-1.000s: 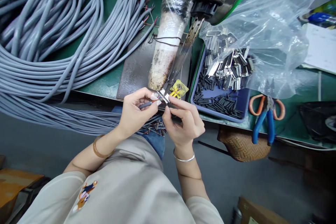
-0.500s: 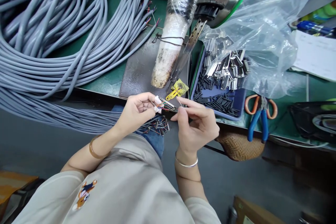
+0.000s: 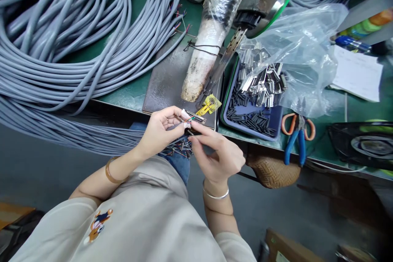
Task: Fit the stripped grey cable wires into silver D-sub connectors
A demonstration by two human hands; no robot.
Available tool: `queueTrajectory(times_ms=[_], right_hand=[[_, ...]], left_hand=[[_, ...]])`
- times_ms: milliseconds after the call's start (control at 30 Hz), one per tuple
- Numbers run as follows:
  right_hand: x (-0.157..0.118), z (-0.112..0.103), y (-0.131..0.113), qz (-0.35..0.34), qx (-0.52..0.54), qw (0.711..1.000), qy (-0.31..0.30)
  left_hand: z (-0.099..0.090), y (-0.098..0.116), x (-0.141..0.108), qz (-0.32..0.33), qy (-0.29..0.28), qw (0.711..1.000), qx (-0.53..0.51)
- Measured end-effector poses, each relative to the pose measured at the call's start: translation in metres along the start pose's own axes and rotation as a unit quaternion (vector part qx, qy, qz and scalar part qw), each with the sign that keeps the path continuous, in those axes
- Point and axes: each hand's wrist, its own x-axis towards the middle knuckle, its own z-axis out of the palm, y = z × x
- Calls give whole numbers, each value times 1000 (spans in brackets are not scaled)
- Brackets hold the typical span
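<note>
My left hand (image 3: 164,129), with white covers on its thumb and index fingertips, is closed on a grey cable whose thin coloured wires (image 3: 189,119) fan out at the fingertips. A metal multi-pin connector (image 3: 197,117) lies just beyond those fingertips, at the edge of the dark plate. My right hand (image 3: 219,151) has its fingers bent, with the index fingertip against the wires beside the left thumb. Anything small between its fingertips is too fine to make out. Below both hands hangs a bunch of cable ends with connectors (image 3: 182,147).
Behind my hands are a yellow clip piece (image 3: 205,108) and a white-wrapped duct (image 3: 199,65) beside a soldering iron (image 3: 225,55). A blue tray (image 3: 225,120) holds connectors and black sleeves. Pliers (image 3: 294,143) lie right; grey cables (image 3: 76,73) fill the left.
My right hand has moved left from the connector's right end to the wires at my left fingertips. The left hand keeps its grip. The whole view has shifted slightly.
</note>
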Motion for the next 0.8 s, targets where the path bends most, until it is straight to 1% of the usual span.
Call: queueTrajectory(times_ms=[67,200,233,300,400,567,633,733,800], right_hand=[[0,0,0,-11,14,1000,-8],[1,1,4,36,-4,999,29],[0,2,5,41,-7,999,26],[0,3,6,35,-14,999,16],[0,5,5,24,-26,999,24],[0,5,6,34,-1,999,14],[-2,4,7,51,20,998,10],[-6,2,9,98,73,993,4],[-8,3,13,114,77,990,26]], left_hand=[[1,0,0,-2,2,1000,4],[2,1,0,11,-4,1000,2],[2,1,0,13,-2,1000,3],[3,2,0,12,8,1000,4],[4,2,1,6,14,1000,5],[4,2,1,5,13,1000,8],[3,2,1,9,17,1000,7],[3,2,1,13,25,1000,6],[2,1,1,13,28,999,7]])
